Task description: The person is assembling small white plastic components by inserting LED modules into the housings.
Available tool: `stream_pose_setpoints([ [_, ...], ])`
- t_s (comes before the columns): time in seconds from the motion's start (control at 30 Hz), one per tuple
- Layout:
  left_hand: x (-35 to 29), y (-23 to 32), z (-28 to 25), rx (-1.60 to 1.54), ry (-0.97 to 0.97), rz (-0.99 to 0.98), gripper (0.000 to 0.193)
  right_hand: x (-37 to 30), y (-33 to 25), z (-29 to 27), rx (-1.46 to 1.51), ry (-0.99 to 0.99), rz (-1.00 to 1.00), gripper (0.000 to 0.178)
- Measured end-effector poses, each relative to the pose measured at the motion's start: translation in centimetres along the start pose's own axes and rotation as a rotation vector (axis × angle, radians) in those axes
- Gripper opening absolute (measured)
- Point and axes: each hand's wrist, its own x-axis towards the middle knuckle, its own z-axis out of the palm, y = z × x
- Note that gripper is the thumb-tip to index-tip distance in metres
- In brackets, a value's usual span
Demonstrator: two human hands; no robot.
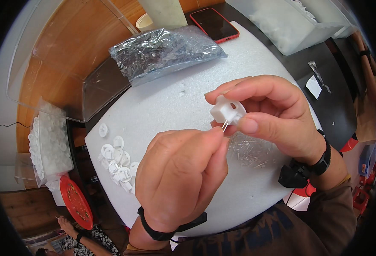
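Between the thumb and fingers of my right hand is a small white plastic part with a block-shaped body and a round flange. My left hand is closed in a pinch on thin metal pins; their visible ends touch or nearly touch the underside of the part. My left fingertips hide the rest of the pins. Below my right hand, many loose thin metal pins lie scattered on a white foam sheet. To the left of my left hand sits a heap of similar white plastic parts.
A silvery plastic bag and a red-edged phone lie at the far side. Translucent bins stand far right, and a bag of white pieces at left. A red tray is near another person's hand.
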Motion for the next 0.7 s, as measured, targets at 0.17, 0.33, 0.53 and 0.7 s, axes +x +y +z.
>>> stream_pose_setpoints([
  [0.17,-0.05,0.0,0.22,-0.017,-0.01,-0.017,0.028,-0.04,0.06,-0.1,-0.032,0.0,-0.043,0.03],
  [0.33,-0.04,0.17,-0.07,0.017,-0.011,-0.056,0.031,-0.14,-0.15,0.08,-0.044,0.009,-0.013,0.03],
  [0.53,-0.09,-0.22,0.31,0.025,-0.003,-0.055,0.031,-0.17,0.1,-0.33,-0.214,-0.065,-0.157,0.032],
  [0.7,-0.1,-0.03,0.24,-0.034,-0.028,-0.123,0.027,-0.25,-0.12,-0.09,-0.091,-0.035,-0.085,0.034],
])
